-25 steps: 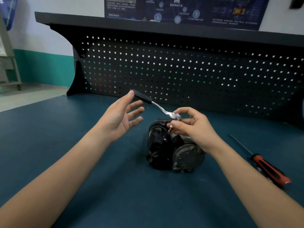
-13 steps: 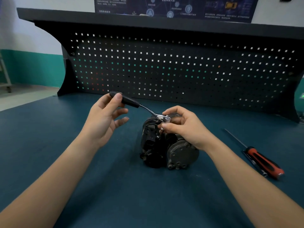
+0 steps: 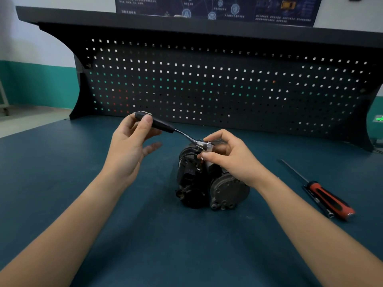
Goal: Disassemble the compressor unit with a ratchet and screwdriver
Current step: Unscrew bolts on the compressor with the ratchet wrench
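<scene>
Two hands on the ratchet [image 3: 163, 125] — left hand [image 3: 128, 150] grip pinching the black handle end, right hand [image 3: 232, 160] grip curled round the head. Its long axis slopes from far left down to the right, head over the compressor unit [image 3: 207, 183], mid worktop [image 3: 145, 235] — right hand nearer. The screwdriver [image 3: 327, 198] lies idle, right.

Worktop [image 3: 62, 183]: dark teal surface. A black pegboard [image 3: 228, 83] stands upright along its far edge, with square holes and curved side supports; white, teal and red show through the holes. A black shelf [image 3: 186, 23] caps the pegboard. Above the shelf, a dark blue poster [image 3: 217, 9] on the white wall [image 3: 31, 44] has round icons and a yellow car graphic, text too small to read. A teal band [image 3: 37, 85] runs along the lower wall at left, with pale floor [image 3: 24, 121] below it. A small green light [image 3: 379, 118] glows at the far right edge.
</scene>
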Tool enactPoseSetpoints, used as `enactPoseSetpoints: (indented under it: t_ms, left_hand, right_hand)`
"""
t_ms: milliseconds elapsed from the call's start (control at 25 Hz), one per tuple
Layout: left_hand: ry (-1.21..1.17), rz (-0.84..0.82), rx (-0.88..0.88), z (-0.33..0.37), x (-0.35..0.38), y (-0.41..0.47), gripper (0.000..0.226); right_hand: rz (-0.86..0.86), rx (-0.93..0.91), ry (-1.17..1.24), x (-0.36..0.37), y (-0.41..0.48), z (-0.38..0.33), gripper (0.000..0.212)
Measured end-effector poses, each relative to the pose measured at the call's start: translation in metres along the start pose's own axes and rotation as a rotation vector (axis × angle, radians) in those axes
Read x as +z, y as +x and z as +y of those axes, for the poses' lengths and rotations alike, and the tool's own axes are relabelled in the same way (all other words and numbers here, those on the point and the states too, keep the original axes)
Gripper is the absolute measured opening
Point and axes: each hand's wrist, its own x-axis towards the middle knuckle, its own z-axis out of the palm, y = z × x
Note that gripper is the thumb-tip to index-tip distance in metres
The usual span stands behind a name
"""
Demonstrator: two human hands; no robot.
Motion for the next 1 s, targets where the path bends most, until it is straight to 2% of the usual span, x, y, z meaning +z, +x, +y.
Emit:
enactPoseSetpoints:
  t_ms: [240,480,600,720,840,1000]
  left_hand:
    - [-0.174,-0.056,-0.11,-0.001,0.025,0.013,0.022]
    - [-0.268,0.016,-0.434,-0.018,0.039,0.045,0.029]
    - [-0.299,0.006,-0.471,-0.026,0.041,0.05,0.03]
    - [-0.323,0.003,-0.392,-0.027,0.039,0.043,0.027]
    - [-0.277,0.003,-0.189,-0.016,0.031,0.029,0.019]
    - [0.068,-0.137,0.223,0.004,0.02,-0.005,0.008]
  right_hand:
    - [0.013,0.012,-0.027,-0.003,-0.002,0.003,0.032]
    - [0.048,0.033,-0.091,-0.001,0.0,0.001,0.023]
    - [0.034,0.047,-0.097,-0.001,0.001,0.003,0.024]
    - [0.017,0.047,-0.092,-0.003,0.002,0.005,0.022]
    - [-0.02,0.045,-0.07,-0.005,0.003,0.005,0.024]
    - [-0.048,0.062,-0.085,-0.004,0.005,0.002,0.022]
